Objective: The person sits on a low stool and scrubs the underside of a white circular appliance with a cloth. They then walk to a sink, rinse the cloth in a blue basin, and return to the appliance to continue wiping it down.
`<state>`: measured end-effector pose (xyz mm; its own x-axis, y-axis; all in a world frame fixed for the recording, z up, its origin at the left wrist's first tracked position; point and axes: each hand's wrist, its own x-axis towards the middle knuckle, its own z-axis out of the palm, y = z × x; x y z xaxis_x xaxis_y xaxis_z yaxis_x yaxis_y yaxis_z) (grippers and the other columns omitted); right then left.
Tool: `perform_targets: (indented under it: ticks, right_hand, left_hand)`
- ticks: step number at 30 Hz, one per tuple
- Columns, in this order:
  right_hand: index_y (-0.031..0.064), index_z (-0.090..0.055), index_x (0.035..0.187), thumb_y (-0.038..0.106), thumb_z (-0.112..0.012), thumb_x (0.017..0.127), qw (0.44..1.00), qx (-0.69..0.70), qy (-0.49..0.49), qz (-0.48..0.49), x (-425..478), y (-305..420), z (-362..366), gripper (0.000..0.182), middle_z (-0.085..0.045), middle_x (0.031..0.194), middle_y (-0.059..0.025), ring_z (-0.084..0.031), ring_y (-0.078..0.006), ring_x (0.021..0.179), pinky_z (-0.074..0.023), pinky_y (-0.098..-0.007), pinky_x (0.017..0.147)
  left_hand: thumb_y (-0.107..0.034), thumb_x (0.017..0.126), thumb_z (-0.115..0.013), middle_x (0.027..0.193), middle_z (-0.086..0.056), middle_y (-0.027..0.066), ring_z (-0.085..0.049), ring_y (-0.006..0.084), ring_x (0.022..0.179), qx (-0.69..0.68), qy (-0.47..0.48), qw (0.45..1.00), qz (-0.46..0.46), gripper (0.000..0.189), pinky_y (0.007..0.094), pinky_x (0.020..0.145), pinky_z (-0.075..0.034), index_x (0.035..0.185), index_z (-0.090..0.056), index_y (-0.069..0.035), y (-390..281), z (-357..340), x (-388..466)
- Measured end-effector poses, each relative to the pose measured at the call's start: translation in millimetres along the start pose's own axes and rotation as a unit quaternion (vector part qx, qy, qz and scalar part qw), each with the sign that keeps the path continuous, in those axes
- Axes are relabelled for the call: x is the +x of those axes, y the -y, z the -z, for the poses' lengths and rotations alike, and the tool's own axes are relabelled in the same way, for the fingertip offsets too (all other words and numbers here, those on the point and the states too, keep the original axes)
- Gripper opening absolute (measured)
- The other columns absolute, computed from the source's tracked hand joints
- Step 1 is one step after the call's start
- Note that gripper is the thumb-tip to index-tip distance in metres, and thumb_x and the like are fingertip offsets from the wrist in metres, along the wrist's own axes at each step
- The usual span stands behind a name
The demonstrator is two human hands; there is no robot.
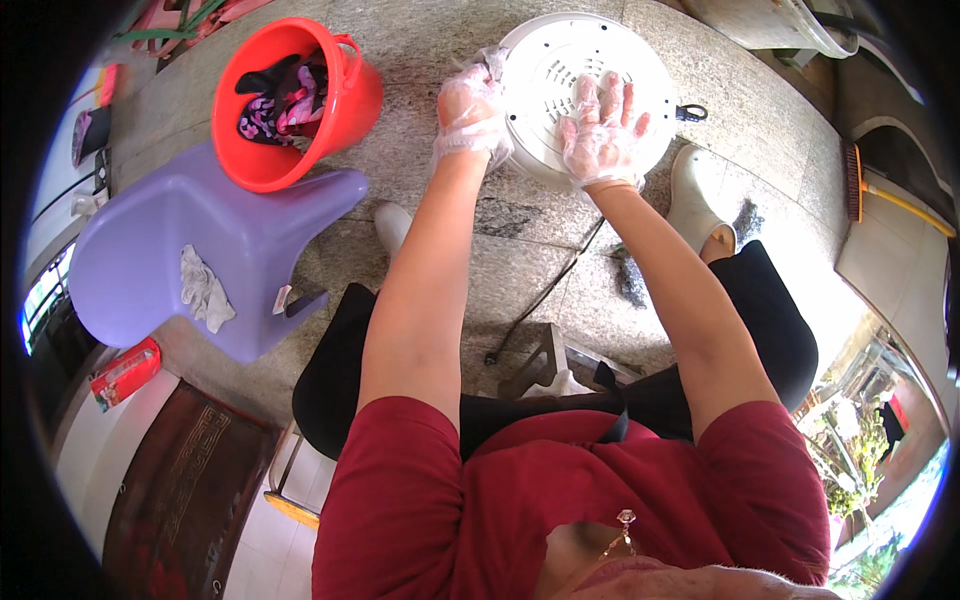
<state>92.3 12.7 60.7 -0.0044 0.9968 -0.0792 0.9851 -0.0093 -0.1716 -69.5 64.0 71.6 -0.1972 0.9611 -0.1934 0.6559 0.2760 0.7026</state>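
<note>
A round white appliance with vent slots and small holes in its face is in front of me. My right hand, in a clear plastic glove, lies flat on that face with the fingers spread. My left hand, gloved the same way, is curled against the appliance's left rim. Something crumpled and greyish shows by its fingers; I cannot tell whether it is a cloth or loose glove plastic. The left fingertips are hidden. A short black loop sticks out from the appliance's right edge.
A red bucket holding patterned cloth is at the upper left. Beside it is a purple plastic chair with a grey-white rag on it. A black cord crosses the stone-tiled floor. A broom is at the right.
</note>
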Motion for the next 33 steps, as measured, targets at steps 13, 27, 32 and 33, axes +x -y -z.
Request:
perform_targets:
  ticks: [13, 27, 32, 33]
  right_hand:
    - [0.0195, -0.026, 0.138, 0.040, -0.048, 0.081, 0.999, 0.019, -0.027, 0.010, 1, -7, -2, 0.065, -0.013, 0.146, -0.0143, -0.008, -0.0348, 0.134, -0.0046, -0.0585, 0.103]
    - [0.0204, -0.029, 0.137, 0.031, -0.045, 0.090, 0.992, -0.084, -0.076, 0.056, 64, -101, 24, 0.051, -0.025, 0.143, -0.0078, -0.028, -0.0263, 0.130, -0.0234, -0.0370, 0.107]
    - [0.0200, -0.027, 0.138, 0.038, -0.036, 0.092, 0.980, 0.140, 0.117, -0.077, 75, -103, 26, 0.049, -0.040, 0.132, -0.0131, -0.041, -0.0278, 0.120, -0.0327, -0.0334, 0.100]
    - [0.0206, -0.027, 0.137, 0.040, -0.036, 0.092, 0.988, 0.095, 0.093, -0.080, 67, -104, 19, 0.050, -0.049, 0.125, -0.0154, -0.048, -0.0287, 0.114, -0.0354, -0.0333, 0.097]
  left_hand:
    - [-0.018, 0.084, -0.054, 0.088, -0.058, 0.0106, -0.058, 0.0172, 0.070, -0.312, 0.142, 0.926, 0.157, 0.023, 0.0297, 0.057, -0.049, 0.100, -0.053, -0.002, -21, -7, -36]
    - [-0.025, 0.085, -0.052, 0.097, -0.061, 0.0116, -0.061, 0.0227, 0.085, -0.101, -0.005, 0.995, -0.023, 0.023, 0.0330, 0.070, -0.051, 0.096, -0.062, -0.008, -15, -33, -54]
    - [-0.028, 0.086, -0.052, 0.101, -0.061, 0.0090, -0.061, 0.0236, 0.087, 0.085, -0.007, 0.994, -0.062, 0.024, 0.0325, 0.073, -0.051, 0.103, -0.060, -0.014, -2, -29, -53]
    - [-0.028, 0.086, -0.052, 0.102, -0.061, 0.0081, -0.061, 0.0236, 0.088, 0.026, 0.029, 0.999, 0.003, 0.024, 0.0324, 0.074, -0.050, 0.104, -0.060, -0.016, -3, -27, -52]
